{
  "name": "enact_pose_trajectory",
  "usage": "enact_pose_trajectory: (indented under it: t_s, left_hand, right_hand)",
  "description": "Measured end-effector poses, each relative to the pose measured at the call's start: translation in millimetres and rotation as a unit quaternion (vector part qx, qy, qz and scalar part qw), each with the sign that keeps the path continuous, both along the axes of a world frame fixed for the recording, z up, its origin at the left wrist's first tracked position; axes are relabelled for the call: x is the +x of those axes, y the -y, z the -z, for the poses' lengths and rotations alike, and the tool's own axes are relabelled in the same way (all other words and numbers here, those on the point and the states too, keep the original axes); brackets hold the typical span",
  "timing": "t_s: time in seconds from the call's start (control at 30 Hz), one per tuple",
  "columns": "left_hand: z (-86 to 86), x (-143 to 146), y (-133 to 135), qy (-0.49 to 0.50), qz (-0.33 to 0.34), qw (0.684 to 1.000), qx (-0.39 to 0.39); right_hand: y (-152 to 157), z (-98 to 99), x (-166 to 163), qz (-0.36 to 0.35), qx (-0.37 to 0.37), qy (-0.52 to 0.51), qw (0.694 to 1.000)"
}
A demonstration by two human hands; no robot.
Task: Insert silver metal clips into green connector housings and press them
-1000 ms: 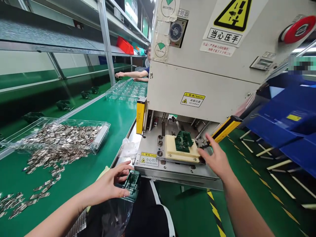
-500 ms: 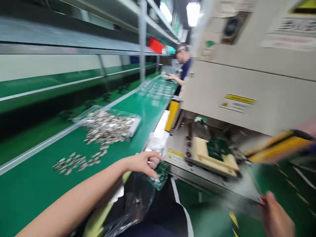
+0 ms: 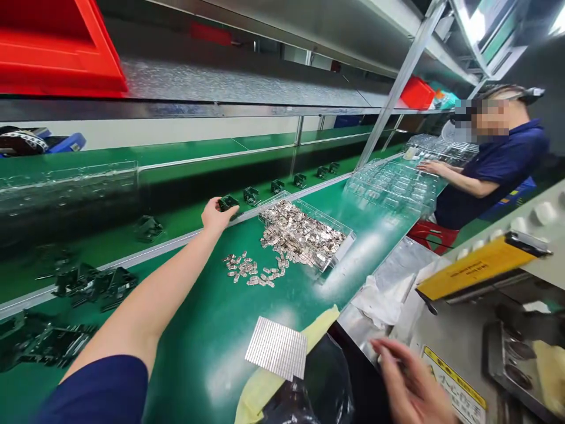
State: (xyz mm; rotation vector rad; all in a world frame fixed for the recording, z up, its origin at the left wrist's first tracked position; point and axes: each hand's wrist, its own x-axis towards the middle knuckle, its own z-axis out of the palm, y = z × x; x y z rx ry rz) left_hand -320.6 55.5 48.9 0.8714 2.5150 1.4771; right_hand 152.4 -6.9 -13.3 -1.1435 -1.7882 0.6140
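My left hand (image 3: pixel 216 217) reaches out to the edge of the recessed strip behind the table, its fingers around a small dark green circuit board assembly (image 3: pixel 228 204). Similar board assemblies (image 3: pixel 251 195) stand in a row farther along that strip. Below my left hand, small silver metal pieces (image 3: pixel 241 266) lie scattered beside a clear plastic tray (image 3: pixel 339 227) heaped with more of them. My right hand (image 3: pixel 412 380) hangs near the machine at lower right, fingers apart and loosely bent, with nothing in them. A sheet of silver strips (image 3: pixel 278 347) lies by the near table edge.
Dark green parts (image 3: pixel 95 282) cluster at the left. Clear blister trays (image 3: pixel 388 185) rest farther down the table, where a co-worker (image 3: pixel 498 153) sits. A shelf with a red bin (image 3: pixel 62 53) hangs above. The machine's yellow bar (image 3: pixel 483 268) juts in at right.
My view has swung left from the machine. My left hand has moved from near my lap out to the strip with the board. My right hand has come away from the machine's right side.
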Motion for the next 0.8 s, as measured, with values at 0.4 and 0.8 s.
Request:
enact_pose_trajectory:
  t_s: [0.4,0.8]
  left_hand:
    - [10.9,-111.7,48.0,-0.111,-0.109,0.947,-0.280]
    - [-27.2,-74.5,104.3,-0.159,-0.039,0.888,-0.430]
  right_hand:
    - [-121.4,-24.5,-244.3,-0.187,0.035,0.337,0.922]
    - [-134.0,-15.0,-266.4,-0.179,0.019,0.449,0.875]
